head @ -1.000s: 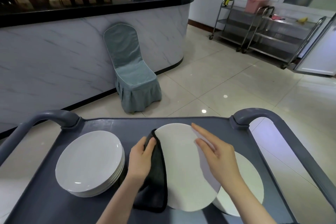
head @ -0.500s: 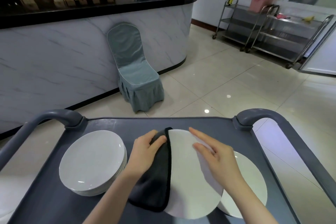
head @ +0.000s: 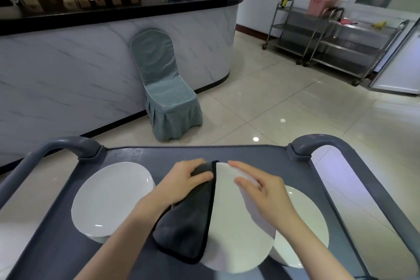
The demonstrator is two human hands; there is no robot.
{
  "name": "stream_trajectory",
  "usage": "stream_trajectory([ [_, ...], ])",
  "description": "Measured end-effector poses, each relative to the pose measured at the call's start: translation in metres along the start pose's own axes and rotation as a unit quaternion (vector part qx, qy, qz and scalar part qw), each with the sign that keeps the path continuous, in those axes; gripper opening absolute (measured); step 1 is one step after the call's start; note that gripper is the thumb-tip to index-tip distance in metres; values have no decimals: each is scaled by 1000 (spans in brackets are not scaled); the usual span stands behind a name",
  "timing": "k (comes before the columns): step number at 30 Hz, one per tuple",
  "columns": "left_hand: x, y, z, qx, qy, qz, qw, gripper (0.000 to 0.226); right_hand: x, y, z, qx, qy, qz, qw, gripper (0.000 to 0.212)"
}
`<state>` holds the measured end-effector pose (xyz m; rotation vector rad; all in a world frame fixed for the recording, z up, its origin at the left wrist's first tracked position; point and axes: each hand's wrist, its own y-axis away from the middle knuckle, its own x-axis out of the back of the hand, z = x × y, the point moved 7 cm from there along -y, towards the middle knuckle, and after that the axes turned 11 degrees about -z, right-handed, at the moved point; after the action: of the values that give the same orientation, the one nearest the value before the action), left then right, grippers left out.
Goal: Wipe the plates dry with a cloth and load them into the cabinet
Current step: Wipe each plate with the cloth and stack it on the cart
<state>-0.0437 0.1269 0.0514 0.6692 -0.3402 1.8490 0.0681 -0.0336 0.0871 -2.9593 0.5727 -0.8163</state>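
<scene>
Since a second ago, dark cloth [head: 188,227] dragged from the left edge of the held plate [head: 234,234] further onto its face, left hand [head: 181,185] up at the top rim. On the cloth, left fingers [head: 200,177] curled, pressing it to the plate. Flat on the plate's right half, right hand [head: 263,193], fingers straight, gripping nothing. Plate tilted above the grey cart [head: 145,154], overlapping another white plate [head: 304,223] lying to the right. On the cart to the left, stack of white plates [head: 109,198], just beside the left forearm.
</scene>
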Motion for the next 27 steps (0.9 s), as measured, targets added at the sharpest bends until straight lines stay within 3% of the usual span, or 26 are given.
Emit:
stream_trajectory([
  [2, 8, 3, -3, 19, 49, 68, 996, 21, 13, -4, -4, 3, -11, 41, 999, 44],
  [4, 5, 15, -15, 72, 165, 179, 967, 25, 27, -5, -3, -9, -59, 106, 993, 45],
  [8, -55, 47, -46, 207, 462, 297, 810, 26, 22, 7, 10, -37, -161, 252, 953, 43],
  [10, -67, 54, -53, 243, 486, 317, 777, 25, 9, 17, 19, -53, -165, 278, 945, 42],
  [12, -60, 57, -56, 239, 462, 323, 791, 28, -1, 20, 27, -60, -139, 239, 959, 42],
  [14, -40, 59, -53, 202, 409, 329, 827, 28, 0, 14, 29, -67, -138, 169, 974, 40],
  [16, -14, 57, -42, 139, 288, 311, 895, 23, 9, 4, 24, -67, -87, 104, 989, 35],
  [19, 2, 37, -5, 31, 97, 191, 976, 24, 11, -18, 3, -48, 4, -17, 999, 13],
  [20, 0, 29, 5, 2, 61, 143, 988, 28, 4, -24, -3, -43, 41, -68, 996, 9],
  [22, -6, 19, 17, -35, 19, 79, 996, 35, -11, -29, -5, -37, 127, -137, 982, 22],
  [27, -20, 25, -7, -8, 56, 84, 995, 29, -33, -20, 15, -44, 144, -145, 978, 38],
])
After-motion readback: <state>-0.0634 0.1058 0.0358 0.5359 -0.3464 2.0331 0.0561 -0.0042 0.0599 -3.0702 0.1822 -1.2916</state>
